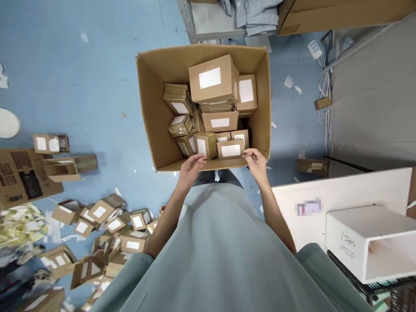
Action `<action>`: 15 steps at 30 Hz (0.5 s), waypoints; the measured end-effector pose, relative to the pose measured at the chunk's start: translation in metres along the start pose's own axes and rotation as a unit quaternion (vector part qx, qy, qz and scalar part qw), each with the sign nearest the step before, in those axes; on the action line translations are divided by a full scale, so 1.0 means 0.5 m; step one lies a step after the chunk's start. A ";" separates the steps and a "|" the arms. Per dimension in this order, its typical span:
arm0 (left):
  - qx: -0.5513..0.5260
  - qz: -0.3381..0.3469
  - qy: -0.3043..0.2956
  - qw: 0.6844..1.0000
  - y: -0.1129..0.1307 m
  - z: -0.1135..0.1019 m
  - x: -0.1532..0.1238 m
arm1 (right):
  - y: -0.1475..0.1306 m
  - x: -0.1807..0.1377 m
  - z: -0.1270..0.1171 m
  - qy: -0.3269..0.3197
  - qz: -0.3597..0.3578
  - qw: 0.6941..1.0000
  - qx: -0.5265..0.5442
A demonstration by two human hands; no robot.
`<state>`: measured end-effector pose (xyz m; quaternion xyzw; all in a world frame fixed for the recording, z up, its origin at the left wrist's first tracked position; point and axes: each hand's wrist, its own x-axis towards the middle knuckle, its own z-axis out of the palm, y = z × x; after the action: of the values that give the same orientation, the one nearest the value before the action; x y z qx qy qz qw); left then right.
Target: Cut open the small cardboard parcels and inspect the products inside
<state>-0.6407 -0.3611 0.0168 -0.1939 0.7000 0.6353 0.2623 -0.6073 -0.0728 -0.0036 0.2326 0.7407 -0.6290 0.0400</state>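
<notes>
A large open carton point(147, 117) stands in front of me with several small cardboard boxes inside, each with a white label. My left hand point(191, 168) is over the carton's near rim, its fingers bent together beside an upright small box point(210, 146). Whether it grips anything is hidden. My right hand point(257, 164) has its fingertips pinched at the right edge of a small cardboard box point(224, 145), which lies near the front wall. A bigger labelled box point(208, 91) rests on top of others at the back.
Many small boxes point(100, 212) lie heaped on the blue floor at left, near a printed carton point(19, 177). A white foam box point(351, 225) stands on the right. Cables point(327, 95) run along the grey panel, and grey bags point(256, 15) lie beyond the carton.
</notes>
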 end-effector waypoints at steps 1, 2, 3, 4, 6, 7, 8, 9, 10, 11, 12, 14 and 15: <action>-0.003 -0.009 0.003 1.000 0.000 -0.004 0.009 | -0.001 0.011 0.004 -0.003 0.003 1.000 -0.002; -0.006 -0.016 0.007 1.000 0.000 -0.009 0.017 | 0.000 0.019 0.008 -0.006 0.007 1.000 -0.005; -0.008 -0.022 0.010 1.000 -0.001 -0.014 0.025 | 0.001 0.026 0.011 -0.010 0.011 1.000 -0.009; -0.009 -0.026 0.011 1.000 -0.002 -0.020 0.033 | 0.004 0.031 0.014 -0.014 0.016 1.000 -0.012; -0.009 -0.030 0.009 0.999 -0.011 -0.029 0.052 | 0.016 0.041 0.018 -0.023 0.026 0.999 -0.017; -0.010 -0.033 0.006 0.999 -0.019 -0.032 0.065 | 0.025 0.049 0.018 -0.025 0.032 0.999 -0.020; -0.010 -0.038 0.000 0.999 -0.030 -0.032 0.080 | 0.036 0.058 0.018 -0.025 0.039 0.999 -0.029; -0.011 -0.048 -0.005 0.999 -0.045 -0.028 0.099 | 0.050 0.071 0.018 -0.023 0.048 0.997 -0.047; -0.010 -0.063 -0.010 0.998 -0.063 -0.021 0.122 | 0.066 0.087 0.017 -0.021 0.060 0.995 -0.074; -0.005 -0.084 -0.015 0.996 -0.084 -0.010 0.148 | 0.084 0.105 0.016 -0.017 0.077 0.991 -0.109; 0.003 -0.112 -0.016 0.994 -0.108 0.004 0.177 | 0.103 0.125 0.016 -0.015 0.101 0.984 -0.146; 0.035 -0.165 -0.013 0.985 -0.159 0.040 0.239 | 0.145 0.168 0.015 -0.018 0.159 0.964 -0.211; 0.058 -0.176 -0.013 0.983 -0.185 0.059 0.271 | 0.167 0.188 0.015 -0.024 0.189 0.952 -0.238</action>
<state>-0.6878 -0.3345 -0.1407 -0.2903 0.6875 0.5398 0.3895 -0.6598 -0.0437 -0.1145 0.3371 0.8101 -0.4209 0.2301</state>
